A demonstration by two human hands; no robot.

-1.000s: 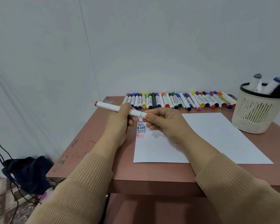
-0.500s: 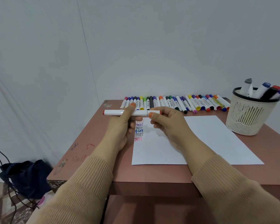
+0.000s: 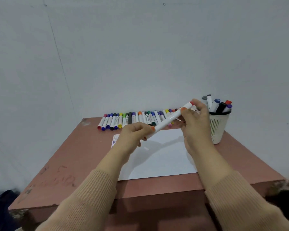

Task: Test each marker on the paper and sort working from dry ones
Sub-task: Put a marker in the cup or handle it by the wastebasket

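A white marker with a red cap is held slanted in the air above the paper. My left hand grips its lower end and my right hand pinches its upper, red-capped end. A white sheet of paper lies on the table with small coloured test words at its left edge, partly hidden by my left hand. A row of several capped markers lies along the table's back edge.
A white slotted basket with several markers standing in it sits at the back right, just behind my right hand. The reddish-brown table stands against a white wall. A dark bag lies on the floor at the left.
The marker has swung from level, red cap at the left, to slanted with its red end up at the right near the basket. The view has tilted upward.
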